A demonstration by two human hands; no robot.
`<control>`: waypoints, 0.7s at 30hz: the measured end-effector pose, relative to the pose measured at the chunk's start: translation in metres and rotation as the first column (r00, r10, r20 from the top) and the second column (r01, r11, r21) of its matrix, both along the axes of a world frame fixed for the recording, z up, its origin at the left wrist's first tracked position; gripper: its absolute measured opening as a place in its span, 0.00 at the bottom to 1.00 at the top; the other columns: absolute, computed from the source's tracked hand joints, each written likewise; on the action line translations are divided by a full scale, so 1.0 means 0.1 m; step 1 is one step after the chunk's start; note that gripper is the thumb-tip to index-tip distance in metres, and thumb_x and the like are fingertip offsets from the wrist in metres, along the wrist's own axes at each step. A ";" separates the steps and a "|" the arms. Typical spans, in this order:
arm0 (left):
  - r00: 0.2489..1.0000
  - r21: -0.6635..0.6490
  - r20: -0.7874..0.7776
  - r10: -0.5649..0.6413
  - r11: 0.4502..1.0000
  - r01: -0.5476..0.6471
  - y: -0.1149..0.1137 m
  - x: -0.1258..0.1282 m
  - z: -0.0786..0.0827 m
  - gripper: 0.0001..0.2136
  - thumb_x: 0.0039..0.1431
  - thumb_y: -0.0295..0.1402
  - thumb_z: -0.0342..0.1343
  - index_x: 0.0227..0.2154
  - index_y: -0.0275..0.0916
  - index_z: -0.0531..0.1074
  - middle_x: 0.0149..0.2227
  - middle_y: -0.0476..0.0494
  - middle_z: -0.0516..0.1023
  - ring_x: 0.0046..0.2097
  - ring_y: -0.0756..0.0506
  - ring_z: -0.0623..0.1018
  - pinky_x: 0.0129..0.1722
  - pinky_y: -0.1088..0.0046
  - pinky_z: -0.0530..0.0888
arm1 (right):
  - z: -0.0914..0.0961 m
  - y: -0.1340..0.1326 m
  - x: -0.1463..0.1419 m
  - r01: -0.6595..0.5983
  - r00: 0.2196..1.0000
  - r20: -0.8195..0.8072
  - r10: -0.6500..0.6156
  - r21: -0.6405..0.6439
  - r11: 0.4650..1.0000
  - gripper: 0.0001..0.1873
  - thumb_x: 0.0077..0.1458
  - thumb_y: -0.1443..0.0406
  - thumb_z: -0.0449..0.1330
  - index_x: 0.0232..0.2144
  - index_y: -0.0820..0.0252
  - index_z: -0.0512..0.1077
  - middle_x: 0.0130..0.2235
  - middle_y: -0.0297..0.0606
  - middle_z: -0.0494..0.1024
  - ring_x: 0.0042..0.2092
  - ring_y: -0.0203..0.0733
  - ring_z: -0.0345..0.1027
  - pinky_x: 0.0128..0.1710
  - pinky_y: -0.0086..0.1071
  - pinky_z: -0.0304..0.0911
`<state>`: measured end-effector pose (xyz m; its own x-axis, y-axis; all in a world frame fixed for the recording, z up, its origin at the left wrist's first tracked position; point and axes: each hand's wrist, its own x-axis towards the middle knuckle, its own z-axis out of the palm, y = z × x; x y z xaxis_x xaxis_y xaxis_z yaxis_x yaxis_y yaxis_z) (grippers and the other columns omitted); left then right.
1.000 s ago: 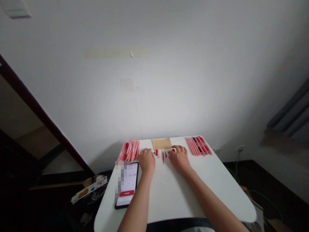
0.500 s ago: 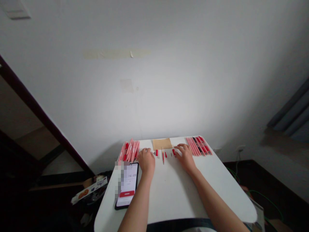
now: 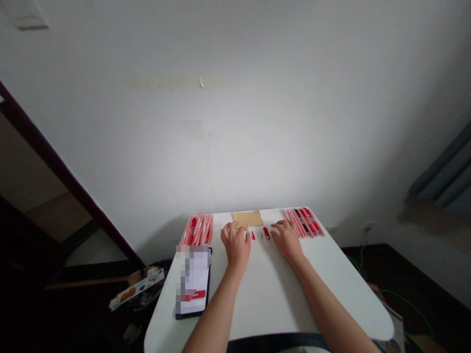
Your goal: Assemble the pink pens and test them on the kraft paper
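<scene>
My left hand (image 3: 236, 245) is low over the white table (image 3: 265, 284) with its fingers apart and curved, covering some small pen parts. Just right of its thumb lies a small red cone-shaped pen tip (image 3: 253, 236). My right hand (image 3: 288, 240) rests at the right with its fingers spread, close beside a red pen piece (image 3: 266, 233) but apart from it. A tiny grey part (image 3: 262, 235), too small to name surely, lies between the two red pieces. I see nothing held in either hand.
Pink and red pens form a bundle (image 3: 198, 229) at the back left and a row (image 3: 303, 223) at the back right. A brown paper piece (image 3: 247, 218) lies near the wall. The phone (image 3: 195, 284) lies at the left edge.
My left hand has moved right, over the pen parts, hiding the thin red refill and the red piece beside it. My right hand has drawn slightly right, away from the red pen piece.
</scene>
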<state>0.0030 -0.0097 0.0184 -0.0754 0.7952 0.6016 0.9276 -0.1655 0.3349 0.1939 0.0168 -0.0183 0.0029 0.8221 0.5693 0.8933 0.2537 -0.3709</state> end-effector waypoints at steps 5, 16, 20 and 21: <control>0.997 -0.023 -0.061 -0.054 0.998 0.052 -0.05 0.11 -0.04 0.07 0.57 0.33 0.53 0.32 0.42 0.76 0.49 0.42 0.69 0.55 0.39 0.63 0.59 0.53 0.59 | 0.00 0.00 -0.01 0.016 1.000 0.019 -0.016 -0.038 0.999 0.13 0.55 0.64 0.57 0.41 0.55 0.77 0.45 0.43 0.74 0.51 0.53 0.57 0.49 0.46 0.56; 0.993 -0.065 -0.091 -0.080 0.995 0.074 -0.03 0.14 -0.11 0.05 0.55 0.33 0.55 0.31 0.42 0.76 0.51 0.42 0.69 0.56 0.39 0.62 0.60 0.48 0.56 | 0.04 -0.04 -0.04 0.021 0.998 0.064 -0.017 -0.057 0.998 0.13 0.56 0.64 0.57 0.42 0.55 0.78 0.46 0.44 0.74 0.51 0.52 0.57 0.51 0.46 0.55; 0.994 -0.045 -0.078 -0.081 0.996 0.077 -0.02 0.15 -0.11 0.05 0.55 0.32 0.56 0.29 0.41 0.76 0.50 0.42 0.70 0.55 0.38 0.63 0.59 0.48 0.57 | 0.06 -0.04 -0.04 0.020 0.998 0.053 -0.017 -0.061 0.998 0.13 0.55 0.64 0.59 0.43 0.55 0.78 0.46 0.43 0.74 0.51 0.51 0.57 0.51 0.45 0.56; 0.994 -0.038 -0.073 -0.081 0.996 0.078 -0.02 0.15 -0.10 0.05 0.55 0.32 0.56 0.28 0.41 0.76 0.49 0.42 0.70 0.55 0.38 0.63 0.59 0.48 0.57 | 0.06 -0.04 -0.04 0.020 0.999 0.049 -0.017 -0.056 0.998 0.13 0.55 0.65 0.59 0.43 0.55 0.78 0.46 0.43 0.74 0.51 0.52 0.57 0.51 0.45 0.56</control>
<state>0.0179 -0.0119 0.0080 0.0327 0.8174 0.5751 0.9345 -0.2291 0.2725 0.1903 0.0126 -0.0124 -0.0080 0.8533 0.5214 0.9149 0.2167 -0.3407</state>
